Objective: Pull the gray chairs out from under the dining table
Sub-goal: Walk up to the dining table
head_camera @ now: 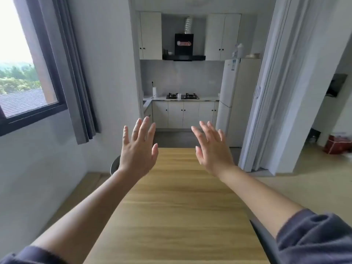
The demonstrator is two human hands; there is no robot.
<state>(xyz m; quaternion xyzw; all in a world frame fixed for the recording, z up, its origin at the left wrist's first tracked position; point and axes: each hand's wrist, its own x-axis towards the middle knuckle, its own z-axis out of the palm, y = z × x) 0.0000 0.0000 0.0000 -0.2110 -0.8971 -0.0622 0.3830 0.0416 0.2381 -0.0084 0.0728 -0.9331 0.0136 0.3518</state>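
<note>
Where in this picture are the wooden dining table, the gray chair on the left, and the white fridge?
Light wooden dining table (177, 206): head view, bare top.
Rounded gray chair (115, 165): head view, curved backrest edge.
Tall white fridge (229, 92): head view, upper door.

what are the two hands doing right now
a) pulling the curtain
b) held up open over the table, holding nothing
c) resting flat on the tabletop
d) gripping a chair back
b: the left hand and right hand are raised with fingers spread above the wooden table, holding nothing.
</note>
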